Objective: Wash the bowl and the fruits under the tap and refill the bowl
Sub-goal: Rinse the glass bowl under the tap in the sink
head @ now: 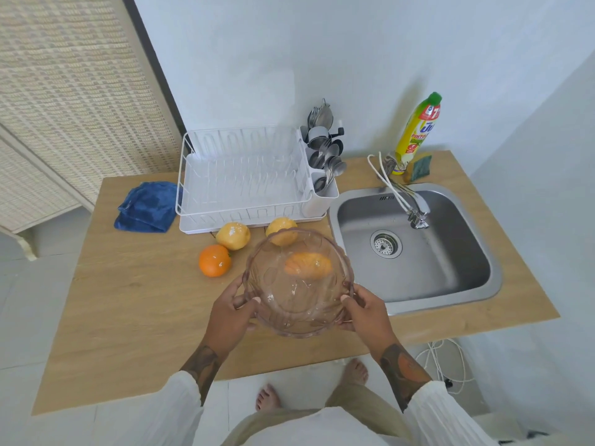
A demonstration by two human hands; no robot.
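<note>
Left hand [230, 312] curls round the glass bowl's [297, 281] left rim, right hand [367, 312] grips the right rim, bowl held above the counter [128, 300]. Left to right: orange [214, 260], a yellow fruit [232, 235], more fruit seen through the glass, then sink [415, 252] and tap [417, 214].

The bowl [297, 281] sits between the fingers [249, 304] of both hands above the desk [128, 300], three fruits [232, 235] just beyond the fingers, the sink [415, 246] to their right.
</note>
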